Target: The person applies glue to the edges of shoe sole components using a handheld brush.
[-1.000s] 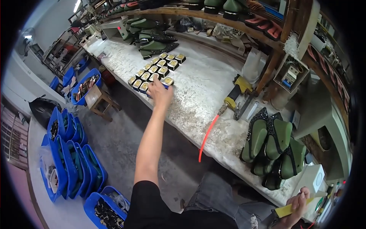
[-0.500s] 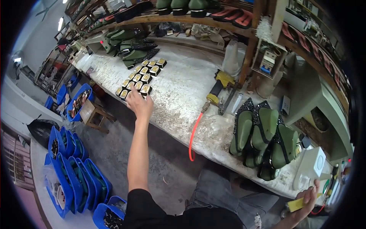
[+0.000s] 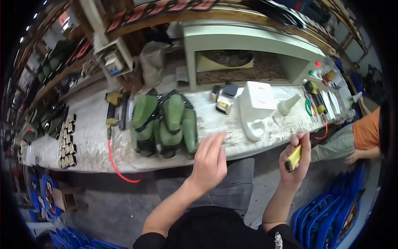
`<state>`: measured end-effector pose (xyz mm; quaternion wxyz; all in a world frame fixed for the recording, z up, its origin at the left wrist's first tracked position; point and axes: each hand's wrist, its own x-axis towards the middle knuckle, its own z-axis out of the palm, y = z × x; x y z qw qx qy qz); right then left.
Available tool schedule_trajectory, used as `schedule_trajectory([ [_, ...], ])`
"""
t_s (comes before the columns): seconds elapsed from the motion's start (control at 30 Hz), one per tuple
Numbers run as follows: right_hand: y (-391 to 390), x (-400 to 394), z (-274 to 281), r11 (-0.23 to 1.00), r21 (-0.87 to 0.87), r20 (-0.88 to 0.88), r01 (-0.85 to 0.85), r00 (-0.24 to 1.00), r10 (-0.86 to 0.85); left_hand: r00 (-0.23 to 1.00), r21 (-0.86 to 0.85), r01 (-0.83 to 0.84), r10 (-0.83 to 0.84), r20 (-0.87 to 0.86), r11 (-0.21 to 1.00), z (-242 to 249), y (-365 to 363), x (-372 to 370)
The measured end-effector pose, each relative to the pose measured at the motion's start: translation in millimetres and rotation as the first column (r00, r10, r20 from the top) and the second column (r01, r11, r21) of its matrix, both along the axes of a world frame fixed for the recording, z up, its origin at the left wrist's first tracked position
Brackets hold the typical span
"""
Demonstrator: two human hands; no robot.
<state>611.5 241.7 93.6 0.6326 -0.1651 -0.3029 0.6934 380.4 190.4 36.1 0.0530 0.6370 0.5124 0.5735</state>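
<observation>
My right hand (image 3: 297,157) is raised in front of the bench's right part, its fingers closed around a flat yellow brush (image 3: 294,159) with a dark lower end. My left hand (image 3: 209,162) hovers at the bench's front edge with the fingers stretched out and nothing visible in them. Just beyond it to the left stand green shoe lasts (image 3: 173,116) with black glittery uppers on them. Nearest ahead between the hands is a white dispenser-like container (image 3: 257,101) with a small round cup at its front. Behind it to the left lies a small black-and-gold block (image 3: 224,106).
Rows of similar black-and-gold blocks (image 3: 67,141) lie at left. A yellow-black air tool (image 3: 112,108) with a red hose (image 3: 118,170) rests near the lasts. A pale box-shaped housing (image 3: 253,45) stands behind. Another person (image 3: 367,128) is at right, near blue bins (image 3: 327,216).
The view has swung right. My left hand has left the rows of small blocks and come back in front of the lasts. My right hand has risen with the yellow brush.
</observation>
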Motion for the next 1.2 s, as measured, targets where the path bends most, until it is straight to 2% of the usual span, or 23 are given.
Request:
schedule_trajectory([
  [0.03,-1,11,-4,0.997,0.045,-0.031,-0.063,0.997,0.065,0.997,0.007,-0.014,0.015,-0.077,1.0,0,26,8],
  [0.1,-4,31,-18,0.999,0.04,-0.07,-0.035,0.997,0.037,0.976,-0.134,-0.098,0.069,-0.205,0.986,-5,81,15],
  [0.13,-9,40,-24,0.999,0.031,-0.091,-0.019,0.996,0.022,0.927,-0.192,-0.229,0.153,-0.344,0.954,-5,107,14],
  [0.2,-11,43,-23,1.0,0.008,-0.125,-0.022,0.992,0.023,0.884,-0.331,-0.397,0.26,-0.388,0.856,8,158,8],
  [0.23,-9,41,-26,0.998,0.009,-0.134,-0.054,0.989,0.055,0.872,-0.327,-0.428,0.289,-0.396,0.843,7,175,-1],
  [0.37,-10,50,-29,0.986,0.117,-0.153,-0.118,0.979,0.135,0.876,-0.607,-0.475,0.277,-0.394,0.637,-9,225,-14],
  [0.53,-11,63,-29,0.986,0.137,-0.131,-0.092,0.985,0.11,0.857,-0.436,-0.494,0.336,-0.391,0.752,2,196,-12],
  [0.6,-9,62,-32,0.989,0.114,-0.148,-0.098,0.982,0.115,0.838,-0.11,-0.473,0.408,-0.363,0.874,-2,152,2],
  [0.63,-7,60,-34,0.992,0.105,-0.152,-0.075,0.984,0.091,0.846,-0.117,-0.453,0.385,-0.37,0.884,-10,133,9],
  [0.7,-9,58,-37,0.996,0.048,-0.115,-0.069,0.991,0.074,0.82,-0.197,-0.406,0.261,-0.509,0.892,-28,93,25],
  [0.73,-11,59,-37,0.998,0.032,-0.107,-0.051,0.993,0.054,0.829,-0.215,-0.388,0.238,-0.505,0.896,-38,82,31],
  [0.87,-12,57,-35,0.995,0.047,-0.071,-0.089,0.993,0.092,0.825,-0.061,-0.318,0.244,-0.51,0.946,-70,64,42],
  [0.97,-14,59,-38,0.996,0.024,-0.084,-0.088,0.992,0.09,0.785,-0.037,-0.359,0.281,-0.552,0.932,-81,69,23],
  [1.03,-11,60,-42,0.998,0.043,-0.066,-0.047,0.997,0.05,0.953,-0.438,-0.128,-0.012,-0.302,0.89,-79,76,11],
  [1.07,-10,60,-45,0.999,-0.01,-0.113,0.036,0.993,-0.037,0.989,-0.434,-0.037,-0.03,-0.146,0.9,-70,76,11],
  [1.1,-11,58,-48,0.993,-0.065,-0.158,0.103,0.981,-0.112,0.991,-0.351,-0.054,0.009,-0.131,0.935,-65,73,12],
  [1.13,-11,59,-46,0.997,0.024,-0.181,-0.074,0.981,0.077,1.0,-0.451,-0.009,-0.005,-0.029,0.893,-47,63,15],
  [1.17,-7,58,-45,0.992,0.067,-0.156,-0.111,0.98,0.121,0.996,-0.532,0.051,-0.006,0.085,0.845,-36,53,18],
  [1.2,-4,58,-45,0.984,0.111,-0.129,-0.136,0.98,0.15,0.997,-0.473,0.065,-0.041,0.062,0.879,-47,43,19],
])
